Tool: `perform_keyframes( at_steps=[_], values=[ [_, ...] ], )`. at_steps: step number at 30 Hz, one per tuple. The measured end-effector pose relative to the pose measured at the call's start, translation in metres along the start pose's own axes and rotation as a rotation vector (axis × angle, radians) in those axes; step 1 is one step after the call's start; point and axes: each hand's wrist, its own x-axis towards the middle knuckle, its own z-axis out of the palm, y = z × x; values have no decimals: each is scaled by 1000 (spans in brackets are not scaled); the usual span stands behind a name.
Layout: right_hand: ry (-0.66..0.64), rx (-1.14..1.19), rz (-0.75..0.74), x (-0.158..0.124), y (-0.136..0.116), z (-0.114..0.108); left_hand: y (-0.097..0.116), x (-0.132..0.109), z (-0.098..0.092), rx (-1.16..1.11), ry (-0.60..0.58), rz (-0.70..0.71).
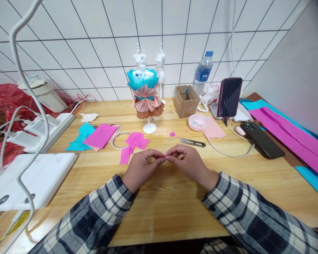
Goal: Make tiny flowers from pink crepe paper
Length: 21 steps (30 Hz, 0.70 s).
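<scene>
My left hand (141,165) and my right hand (188,163) meet fingertip to fingertip over the wooden table (159,197). Both pinch a tiny pink piece (165,158) between thumb and fingers; it is too small to name. Just beyond my hands lie pink paper scraps (134,143), a small pink rolled bit (172,134) and thread snips (192,142). A mini mannequin (146,95) wearing a teal, pink and brown paper dress stands behind them on a white base.
Pink and teal sheets (94,137) and rings (119,140) lie left; a white device (34,178) and power strip (46,128) stand further left. A cardboard box (186,100), bead dish (198,122), bottle (204,72), two phones (229,97) and long crepe strips (288,137) are on the right.
</scene>
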Motion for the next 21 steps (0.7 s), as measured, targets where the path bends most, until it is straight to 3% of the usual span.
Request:
perform_keyframes(
  at_steps=[6,11,21],
  values=[
    [82,-36,-74,1,5,-3,-3,2,-4,60,-31,155],
    [67,17,-84,-1,8,3,-3,4,-5,91,34,284],
    [119,91,-124,-4,6,8,-2,4,-7,14,27,234]
  ],
)
